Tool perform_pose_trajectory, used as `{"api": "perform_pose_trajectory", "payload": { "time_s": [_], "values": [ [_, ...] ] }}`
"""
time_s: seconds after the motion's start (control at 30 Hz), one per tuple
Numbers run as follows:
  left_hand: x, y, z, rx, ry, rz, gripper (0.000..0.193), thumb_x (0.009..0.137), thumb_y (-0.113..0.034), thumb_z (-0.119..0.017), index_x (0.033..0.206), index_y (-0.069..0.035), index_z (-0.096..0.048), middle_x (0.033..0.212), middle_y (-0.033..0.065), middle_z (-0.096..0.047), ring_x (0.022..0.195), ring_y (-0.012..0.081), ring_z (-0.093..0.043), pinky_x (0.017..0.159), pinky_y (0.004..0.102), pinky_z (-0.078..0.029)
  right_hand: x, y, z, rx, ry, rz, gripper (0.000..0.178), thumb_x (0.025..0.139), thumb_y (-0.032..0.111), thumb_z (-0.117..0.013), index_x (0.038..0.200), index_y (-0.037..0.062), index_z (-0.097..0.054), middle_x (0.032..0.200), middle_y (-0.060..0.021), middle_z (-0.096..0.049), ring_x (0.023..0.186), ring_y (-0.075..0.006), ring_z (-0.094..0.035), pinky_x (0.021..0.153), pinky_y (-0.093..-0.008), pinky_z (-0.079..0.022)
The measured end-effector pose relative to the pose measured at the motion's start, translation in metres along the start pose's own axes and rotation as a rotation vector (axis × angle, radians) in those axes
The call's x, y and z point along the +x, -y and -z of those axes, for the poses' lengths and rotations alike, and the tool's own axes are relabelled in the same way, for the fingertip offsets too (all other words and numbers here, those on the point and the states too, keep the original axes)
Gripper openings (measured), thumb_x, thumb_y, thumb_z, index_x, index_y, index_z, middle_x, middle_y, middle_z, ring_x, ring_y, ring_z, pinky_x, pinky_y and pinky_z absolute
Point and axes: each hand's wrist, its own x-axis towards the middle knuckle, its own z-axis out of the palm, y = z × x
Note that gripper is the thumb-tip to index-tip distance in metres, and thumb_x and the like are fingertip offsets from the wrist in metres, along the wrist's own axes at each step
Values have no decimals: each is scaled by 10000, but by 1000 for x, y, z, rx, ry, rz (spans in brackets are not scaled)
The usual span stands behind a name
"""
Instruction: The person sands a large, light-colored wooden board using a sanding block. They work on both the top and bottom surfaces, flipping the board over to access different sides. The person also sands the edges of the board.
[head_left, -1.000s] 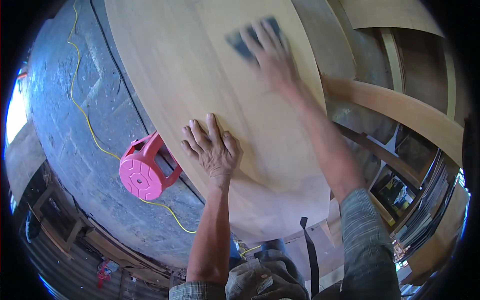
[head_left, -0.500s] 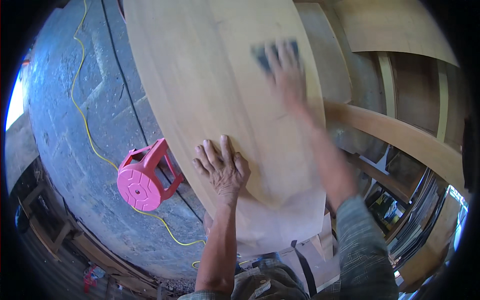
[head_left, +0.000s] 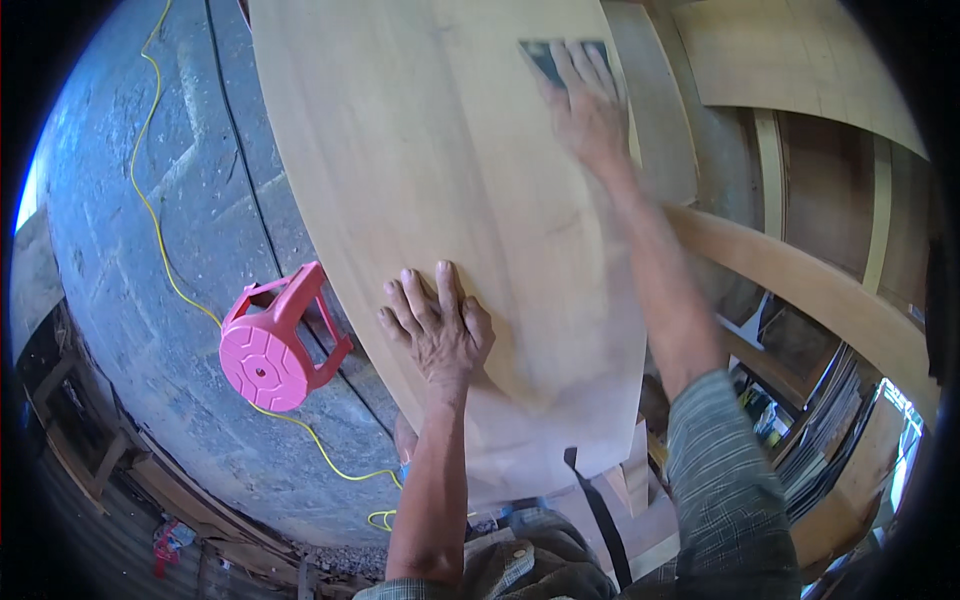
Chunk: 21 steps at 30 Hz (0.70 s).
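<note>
A wide pale wooden panel (head_left: 400, 130) stretches away in front of me. Flat on its near half rests my left hand (head_left: 440, 325), fingers spread, holding nothing. Toward the panel's far right edge, my right hand (head_left: 597, 120) presses a dark sheet of sandpaper (head_left: 540, 57) against the wood. Its fingers lie over the sheet, hiding part of it, and a corner sticks out to their left. The right forearm is slightly smeared by motion.
On the grey concrete floor (head_left: 190, 290) to the left, a pink plastic stool (head_left: 265, 368) lies tipped over. A yellow cord (head_left: 160, 225) and a black cable (head_left: 243, 160) run along that floor. Wooden frames and boards (head_left: 800, 265) crowd the right side.
My right hand has slid the sandpaper farther away and slightly right along the panel. The left hand stays planted on the wood. The whole view has shifted a little.
</note>
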Motion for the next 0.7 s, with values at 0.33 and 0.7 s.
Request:
{"api": "perform_pose_trajectory", "payload": {
  "time_s": [0.33,0.7],
  "values": [
    [2,-3,-3,28,-22,-12,570,818,-280,-462,1366,-128,-423,1414,230,-269,1357,428,-169,1086,585,-96,0,0,-6,-2,-23,23,485,918,391,-468,1311,108,-498,1342,-108,-491,1277,-322,-394,1043,-499,-275],
    [1,-5,-3,64,-23,-41,548,849,-275,-440,1369,-106,-408,1413,245,-253,1350,443,-165,1078,591,-111,-26,7,5,69,62,-1,513,903,399,-510,1336,127,-471,1399,-100,-431,1296,-321,-380,1029,-530,-301]
  ]
}}
